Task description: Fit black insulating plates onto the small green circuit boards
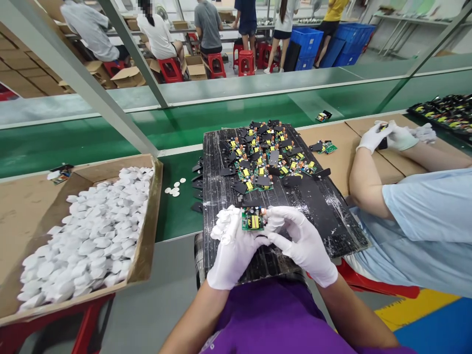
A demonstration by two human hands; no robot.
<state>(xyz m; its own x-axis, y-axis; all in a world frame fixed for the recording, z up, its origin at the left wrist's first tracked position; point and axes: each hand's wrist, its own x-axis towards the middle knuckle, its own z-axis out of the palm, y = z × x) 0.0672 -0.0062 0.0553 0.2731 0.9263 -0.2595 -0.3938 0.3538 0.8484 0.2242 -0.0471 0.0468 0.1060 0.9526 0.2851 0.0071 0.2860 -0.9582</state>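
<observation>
Your left hand (pixel 233 255) grips the circuit board (pixel 253 222), components facing you, apparently for clear sight; your right hand's (pixel 300 237) fingers curl close, their hold unclear.

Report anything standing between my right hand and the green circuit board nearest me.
Nothing visible stands between the right hand and the green circuit board; the hand is at its right edge. The piled boards lie beyond both.

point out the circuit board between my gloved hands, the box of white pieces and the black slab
circuit board (pixel 253 222): head view, on its yellow part
box (pixel 150 236): head view, on its right wall
black slab (pixel 313 211): head view, on a bare part of its top
</observation>
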